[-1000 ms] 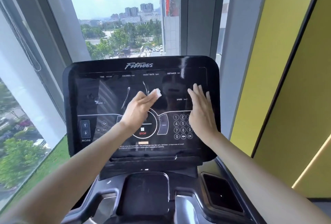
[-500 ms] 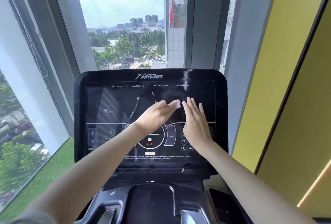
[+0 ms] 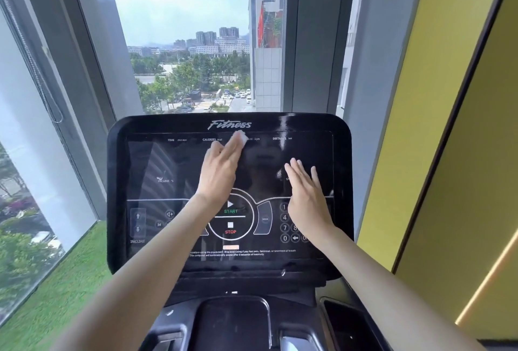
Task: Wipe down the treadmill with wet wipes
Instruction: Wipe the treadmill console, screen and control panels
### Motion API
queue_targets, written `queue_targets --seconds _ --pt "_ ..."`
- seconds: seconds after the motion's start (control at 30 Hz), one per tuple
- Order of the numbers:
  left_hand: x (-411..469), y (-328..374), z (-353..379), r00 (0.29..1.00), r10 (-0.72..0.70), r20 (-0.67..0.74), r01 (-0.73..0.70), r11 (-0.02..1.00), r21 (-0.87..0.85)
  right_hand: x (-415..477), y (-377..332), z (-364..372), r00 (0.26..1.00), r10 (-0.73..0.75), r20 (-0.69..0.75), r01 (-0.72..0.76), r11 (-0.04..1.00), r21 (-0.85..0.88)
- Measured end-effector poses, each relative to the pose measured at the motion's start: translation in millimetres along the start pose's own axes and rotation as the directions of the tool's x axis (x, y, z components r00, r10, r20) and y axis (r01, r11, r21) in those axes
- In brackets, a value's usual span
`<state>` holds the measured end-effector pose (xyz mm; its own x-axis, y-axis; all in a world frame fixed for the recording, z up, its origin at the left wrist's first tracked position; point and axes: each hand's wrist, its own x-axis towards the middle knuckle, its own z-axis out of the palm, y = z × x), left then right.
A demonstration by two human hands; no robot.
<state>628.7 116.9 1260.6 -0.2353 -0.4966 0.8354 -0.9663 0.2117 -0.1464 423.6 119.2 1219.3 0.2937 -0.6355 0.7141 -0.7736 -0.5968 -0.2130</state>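
The treadmill's black glossy console [image 3: 140, 160] stands upright in front of me, with a round START/STOP dial in its lower middle. My left hand [image 3: 220, 171] lies flat on the upper middle of the screen, fingers straight, pressing a small white wet wipe [image 3: 241, 136] against the glass near the top row of labels. Only the wipe's tip shows past my fingertips. My right hand [image 3: 307, 196] rests flat and spread on the right part of the screen, covering part of the number keypad.
Below the console sits a dark centre tray [image 3: 232, 322] and a side cup pocket [image 3: 347, 328]. Large windows [image 3: 190, 36] rise behind and to the left, with green turf [image 3: 56, 294] along the sill. A yellow wall panel [image 3: 437, 126] runs on the right.
My left hand with the wipe has slid up the screen from the middle toward the top labels. My right hand has stayed flat on the right side, moving apart from the left.
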Motion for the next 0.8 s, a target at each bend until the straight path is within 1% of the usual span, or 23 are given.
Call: queue_targets --seconds 0.03,0.07,0.13,0.2,0.3,0.37,0.43,0.47,0.53,0.6,0.63,0.67,0.7,0.73,0.77,0.8 --pt "1 3 2 0.997 -0.077 -0.019 0.077 0.997 -0.003 0 1 0 1.000 0.001 0.001 -0.001 1.000 0.004" --pt "1 8 6 0.993 -0.112 -0.032 0.112 0.994 0.000 1 1 0 1.000 0.003 -0.001 -0.003 1.000 0.009" --pt "7 24 16 0.993 -0.116 -0.035 0.115 0.993 -0.022 2 1 -1 1.000 0.012 -0.016 -0.011 0.999 0.030" --pt "18 43 20 0.998 -0.064 -0.011 0.064 0.997 -0.033 3 1 -3 0.998 0.033 -0.057 -0.030 0.998 0.047" --pt "31 62 21 0.995 0.088 0.041 -0.088 0.996 0.016 6 -1 -6 0.991 0.064 -0.121 -0.058 0.997 0.052" --pt "31 60 19 0.983 0.170 0.070 -0.175 0.982 0.069 11 -5 -6 0.987 0.073 -0.143 -0.065 0.996 0.061" --pt "27 46 14 0.987 0.155 0.044 -0.158 0.983 0.091 16 -10 -2 0.988 0.067 -0.142 -0.059 0.996 0.065" --pt "22 35 10 0.993 0.113 0.028 -0.115 0.990 0.084 18 -14 0 0.989 0.060 -0.135 -0.051 0.996 0.066" --pt "7 7 0 1.000 -0.015 0.007 0.014 0.999 0.042 21 -22 5 0.992 0.038 -0.120 -0.031 0.998 0.063" --pt "-14 -21 -14 0.980 -0.198 -0.008 0.198 0.980 0.007 21 -29 9 0.994 0.011 -0.107 -0.005 0.998 0.058" --pt "-22 -29 -18 0.945 -0.325 -0.022 0.325 0.945 -0.025 21 -33 11 0.995 0.001 -0.102 0.005 0.998 0.060" --pt "-25 -32 -19 0.891 -0.452 -0.043 0.449 0.891 -0.059 22 -36 13 0.995 -0.003 -0.100 0.010 0.998 0.065" --pt "-25 -30 -18 0.834 -0.547 -0.070 0.541 0.836 -0.095 23 -39 15 0.995 -0.003 -0.098 0.010 0.997 0.073" --pt "-20 -23 -15 0.797 -0.596 -0.091 0.586 0.802 -0.119 24 -42 17 0.996 -0.003 -0.095 0.011 0.997 0.080" --pt "-14 -15 -10 0.800 -0.592 -0.093 0.579 0.804 -0.136 25 -46 19 0.996 -0.008 -0.090 0.015 0.996 0.083" --pt "-8 -6 -5 0.844 -0.531 -0.076 0.519 0.845 -0.130 26 -49 20 0.996 -0.018 -0.085 0.025 0.996 0.080"
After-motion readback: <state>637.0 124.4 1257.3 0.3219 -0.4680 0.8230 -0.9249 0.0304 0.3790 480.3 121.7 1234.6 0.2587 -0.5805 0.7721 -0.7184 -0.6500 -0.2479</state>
